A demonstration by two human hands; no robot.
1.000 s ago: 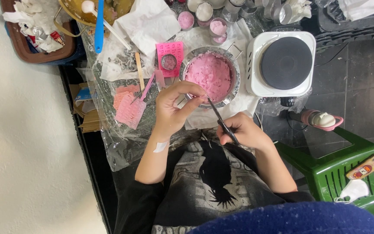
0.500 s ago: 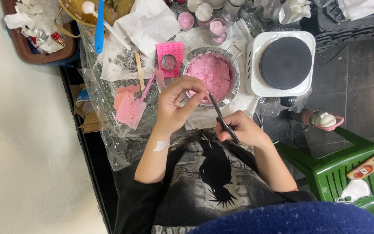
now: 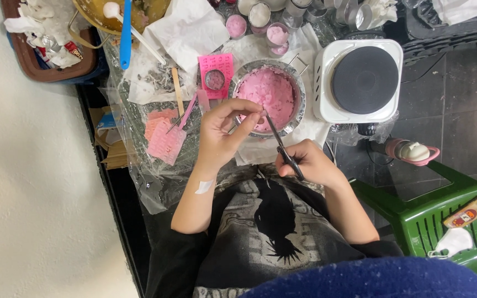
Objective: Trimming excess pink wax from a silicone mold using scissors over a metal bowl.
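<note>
left hand (image 3: 224, 129): pinches small pink piece | right hand (image 3: 305, 163): grips scissors (image 3: 280, 144), tips at 11 o'clock | risk: blades nick fingertips

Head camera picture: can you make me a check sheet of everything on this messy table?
Surface: table covered in crinkled clear plastic sheet.
Job's things: scissors; small pink piece; metal bowl of pink wax-like bits.
Clutter: pink slabs, pink mould, small filled tins, white papers, blue spatula, wooden stick.
Grips: left hand pinches the pink piece; right hand holds the scissors, blades at the piece.
Cables: dark cord below the white hotplate.
Surroundings: green plastic chair, dark tiled floor, pale wall.
</note>
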